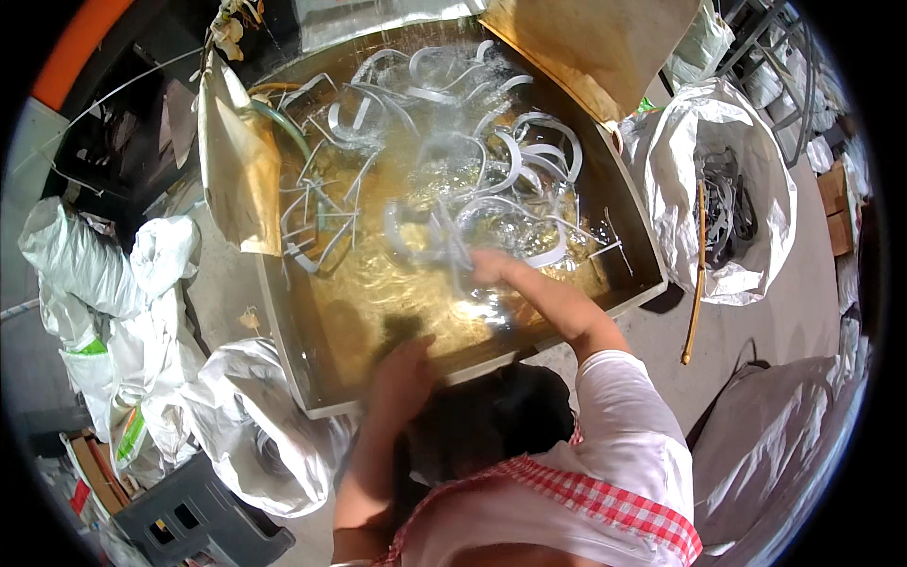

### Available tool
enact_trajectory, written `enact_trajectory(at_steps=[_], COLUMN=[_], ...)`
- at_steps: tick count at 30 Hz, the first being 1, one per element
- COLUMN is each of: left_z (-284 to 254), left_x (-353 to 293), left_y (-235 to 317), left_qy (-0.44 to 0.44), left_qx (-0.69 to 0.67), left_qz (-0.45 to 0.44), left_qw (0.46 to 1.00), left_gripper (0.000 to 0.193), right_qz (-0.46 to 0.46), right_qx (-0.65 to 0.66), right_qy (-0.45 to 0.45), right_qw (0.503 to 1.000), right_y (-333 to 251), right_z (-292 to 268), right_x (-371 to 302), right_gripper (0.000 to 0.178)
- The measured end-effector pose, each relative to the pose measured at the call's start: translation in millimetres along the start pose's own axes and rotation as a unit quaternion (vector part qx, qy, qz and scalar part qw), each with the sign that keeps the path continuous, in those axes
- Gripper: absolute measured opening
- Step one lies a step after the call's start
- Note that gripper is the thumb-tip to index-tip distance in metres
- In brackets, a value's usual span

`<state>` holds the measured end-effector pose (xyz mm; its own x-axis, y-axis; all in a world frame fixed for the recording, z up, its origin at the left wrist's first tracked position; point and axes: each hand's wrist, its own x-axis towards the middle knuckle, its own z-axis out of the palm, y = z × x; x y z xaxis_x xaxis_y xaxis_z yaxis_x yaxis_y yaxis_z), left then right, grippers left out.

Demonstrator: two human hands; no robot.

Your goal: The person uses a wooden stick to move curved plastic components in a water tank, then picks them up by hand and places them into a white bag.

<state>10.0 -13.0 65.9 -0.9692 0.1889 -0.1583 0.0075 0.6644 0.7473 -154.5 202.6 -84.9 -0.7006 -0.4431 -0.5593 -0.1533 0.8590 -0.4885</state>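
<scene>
A wide metal tank [276, 326] of yellowish water stands in front of me. Several white curved strips [515, 161] lie tangled in its middle and far part, under splashing water. My right hand [488, 268] reaches over the water with its fingers closed on a white strip [455, 248] at the near side of the tangle; motion blurs the grip. Above the tank's near left edge, my left hand [404, 373] is slightly blurred, a finger stretched out and nothing visible in it. At the tank's left side, thin whitish strips [326, 222] sit in the water beside a hose [283, 128].
Right of the tank, a white sack [779, 203] holds dark grey strips, with a wooden stick [700, 274] against it. An open white sack [227, 378] and a grey plastic crate [203, 520] are at the near left. Stained sheets [241, 161] rise from the tank's rim.
</scene>
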Motion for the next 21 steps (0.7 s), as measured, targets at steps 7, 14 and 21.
enact_trajectory(at_steps=[7, 14, 21], left_z=[28, 17, -39], left_x=[14, 39, 39], left_y=[-54, -55, -12], left_qy=[0.105, 0.236, 0.272], left_qx=[-0.12, -0.508, -0.721], left_qz=[-0.002, -0.177, -0.056], left_qw=[0.987, 0.809, 0.635], left_gripper=[0.043, 0.061, 0.036], right_qz=[-0.158, -0.161, -0.228], right_qx=[0.259, 0.47, 0.197], right_qy=[0.007, -0.012, -0.046], right_qw=[0.953, 0.868, 0.952], right_y=[-69, -123, -166], right_z=[40, -15, -58], right_x=[-4, -56, -120], right_gripper=[0.062, 0.065, 0.068])
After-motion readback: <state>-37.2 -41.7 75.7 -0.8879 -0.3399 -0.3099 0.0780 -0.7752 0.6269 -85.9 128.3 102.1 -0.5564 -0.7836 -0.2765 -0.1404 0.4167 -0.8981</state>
